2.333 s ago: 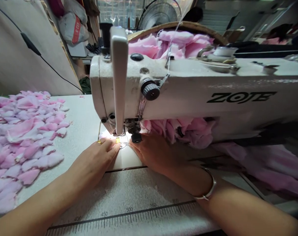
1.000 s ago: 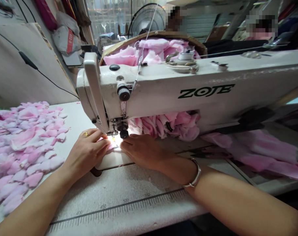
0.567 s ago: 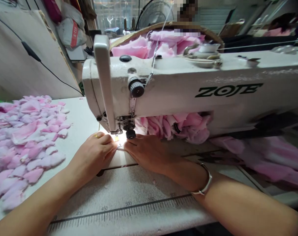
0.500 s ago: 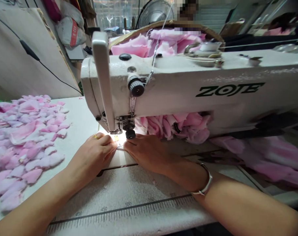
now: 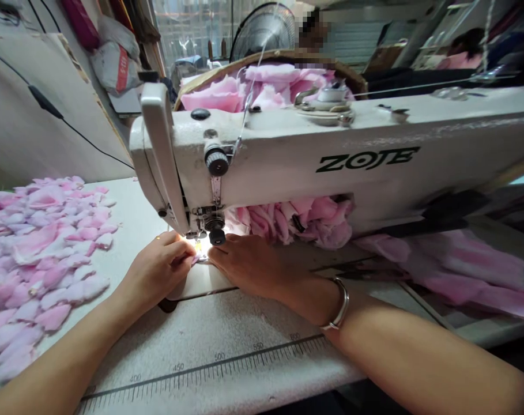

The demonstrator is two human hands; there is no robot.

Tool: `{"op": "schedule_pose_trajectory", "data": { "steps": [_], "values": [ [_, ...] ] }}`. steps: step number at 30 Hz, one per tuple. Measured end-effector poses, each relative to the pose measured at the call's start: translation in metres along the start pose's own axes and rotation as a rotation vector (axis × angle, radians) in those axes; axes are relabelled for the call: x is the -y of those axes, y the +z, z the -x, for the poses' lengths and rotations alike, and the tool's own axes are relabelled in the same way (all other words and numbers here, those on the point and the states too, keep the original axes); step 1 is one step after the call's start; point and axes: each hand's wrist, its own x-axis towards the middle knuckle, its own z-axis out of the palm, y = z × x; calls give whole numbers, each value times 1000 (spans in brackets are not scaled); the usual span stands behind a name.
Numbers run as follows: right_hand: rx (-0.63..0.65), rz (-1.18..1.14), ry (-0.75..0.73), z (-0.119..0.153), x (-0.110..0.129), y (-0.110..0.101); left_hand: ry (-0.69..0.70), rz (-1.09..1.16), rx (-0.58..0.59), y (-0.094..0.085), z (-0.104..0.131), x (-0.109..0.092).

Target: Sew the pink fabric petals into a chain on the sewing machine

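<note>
Running along the counter (image 5: pixel 227 323) on the near side of both hands is a ruler (image 5: pixel 219 369), its figures going from 400 up to 600. A bracelet (image 5: pixel 345 302) circles the wrist behind the right hand (image 5: pixel 248 262). That hand lies palm down with its fingers together and their tips lost in the glare; I cannot tell whether they pinch anything. Facing it across a small gap, the left hand (image 5: pixel 162 262) is curled, thumb and fingers pinching a sliver of pink cloth (image 5: pixel 196 257). Half a second ago the cloth could not be made out there; now its edge shows beyond the fingertips. More of the dark slot (image 5: pixel 167 305) below the left wrist is uncovered as well, and the whole view has swung.

Left of the left hand spread many pink petals (image 5: pixel 49 248). Just beyond the right hand a ruffle (image 5: pixel 316 222) is bunched beneath the arm of the machine (image 5: pixel 270 161), while a loose strip (image 5: pixel 464 268) trails off to that hand's right. Beyond the machine, past both hands, stand a basket (image 5: pixel 283 56) of pink cloth and a fan (image 5: pixel 262 34).
</note>
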Motion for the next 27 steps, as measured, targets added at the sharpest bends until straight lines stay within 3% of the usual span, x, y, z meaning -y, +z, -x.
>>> {"op": "schedule_pose_trajectory", "data": {
  "steps": [8, 15, 21, 27],
  "values": [
    [10, -4, -55, 3, -3, 0, 108, -66, 94, -6, 3, -15],
    [37, 22, 34, 1, -3, 1, 60, -141, 174, -8, 6, -21],
    [16, 14, 35, 0, -2, 0, 44, 61, 164, -9, 6, -7],
    [22, -49, -45, 1, -3, -2, 57, 146, 167, -12, 8, -10]
  ]
}}
